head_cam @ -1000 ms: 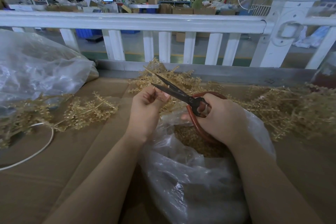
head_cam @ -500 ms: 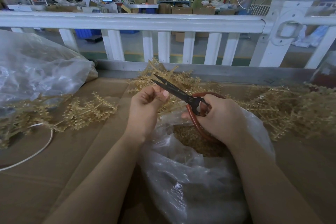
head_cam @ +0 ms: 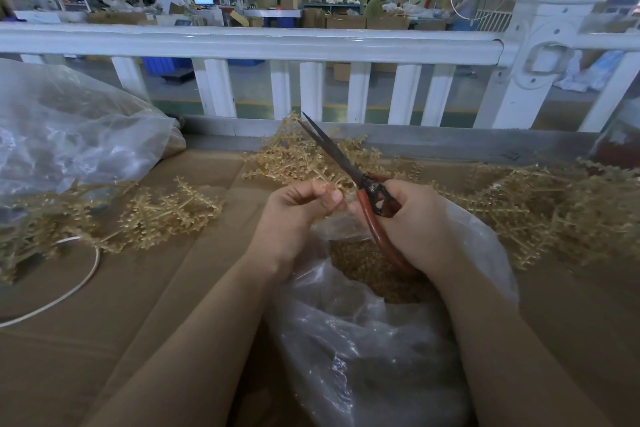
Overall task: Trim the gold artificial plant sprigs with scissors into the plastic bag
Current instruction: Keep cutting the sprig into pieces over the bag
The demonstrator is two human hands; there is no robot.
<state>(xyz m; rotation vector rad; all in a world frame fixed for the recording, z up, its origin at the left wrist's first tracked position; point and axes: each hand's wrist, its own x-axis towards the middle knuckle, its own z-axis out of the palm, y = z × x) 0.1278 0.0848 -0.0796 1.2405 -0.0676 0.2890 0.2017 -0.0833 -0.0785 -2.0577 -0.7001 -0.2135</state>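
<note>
Left hand (head_cam: pixel 294 215) grip pinches small gold plastic sprig piece (head_cam: pixel 341 202) above open clear plastic bag (head_cam: pixel 363 340), so trimmings fall inside. Right hand (head_cam: pixel 419 222) grip holds red-handled scissors (head_cam: pixel 356 180), blades closed, just above bag.

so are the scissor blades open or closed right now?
Closed: the scissors show one dark blade line pointing up toward the railing, no gap. The right hand holds the red handles.

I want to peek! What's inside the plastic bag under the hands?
The bag holds a heap of small gold trimmings, seen through its open mouth. The right hand and crinkled plastic cover the rest.
</note>
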